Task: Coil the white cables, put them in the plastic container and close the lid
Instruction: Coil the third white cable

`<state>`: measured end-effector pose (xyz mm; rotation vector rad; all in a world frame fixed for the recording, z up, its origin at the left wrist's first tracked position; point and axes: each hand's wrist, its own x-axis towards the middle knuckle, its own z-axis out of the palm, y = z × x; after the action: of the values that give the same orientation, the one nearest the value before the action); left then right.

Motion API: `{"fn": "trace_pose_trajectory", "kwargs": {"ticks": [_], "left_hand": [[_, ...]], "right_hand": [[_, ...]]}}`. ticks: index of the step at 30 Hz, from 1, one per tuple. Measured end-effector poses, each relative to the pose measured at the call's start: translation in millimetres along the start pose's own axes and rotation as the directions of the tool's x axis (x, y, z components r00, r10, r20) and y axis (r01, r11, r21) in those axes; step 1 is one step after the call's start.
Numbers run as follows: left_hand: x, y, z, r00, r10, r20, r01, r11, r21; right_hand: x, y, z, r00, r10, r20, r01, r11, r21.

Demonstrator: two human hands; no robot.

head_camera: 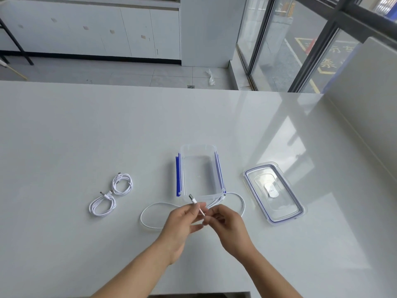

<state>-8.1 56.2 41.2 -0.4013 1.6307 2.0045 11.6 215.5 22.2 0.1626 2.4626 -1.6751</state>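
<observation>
White glossy table [86, 125], white cabinets [107, 29], tiled floor [129, 72], tall windows [300, 50] right

container [198, 173] open, unobstructed above | lid [274, 192] right | coiled cables [111, 195] left

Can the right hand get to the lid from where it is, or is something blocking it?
Probably yes. The lid lies flat on the table, just right of the right hand, with nothing between. But both hands hold the loose cable, so that must be released first.
</observation>
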Motion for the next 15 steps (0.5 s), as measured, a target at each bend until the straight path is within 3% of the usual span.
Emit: {"fn": "trace_pose_trajectory", "kwargs": {"ticks": [4,8,11,15], "left_hand": [[-1,23,7,0.999,-0.024,-0.043,0.007,0.932,-0.361],[-6,49,-1,1.0,0.01,-0.004,-0.011,0.818,-0.576],[-14,64,-2,0.999,0.045,0.018,-0.026,0.814,-0.58],[-28,75,-8,0.994,0.055,0.097,-0.018,0.935,-0.354]], "right_hand": [[-3,-13,-1,0.999,-0.043,0.017,0.042,0.999,0.031],[-14,-7,-4,0.987,-0.093,0.134,0.11,0.986,-0.125],[-17,-1,-7,0.961,-0.07,0.268,0.141,0.956,-0.257],[4,-4,-24,0.924,0.119,0.364,0.056,0.898,-0.436]]}}
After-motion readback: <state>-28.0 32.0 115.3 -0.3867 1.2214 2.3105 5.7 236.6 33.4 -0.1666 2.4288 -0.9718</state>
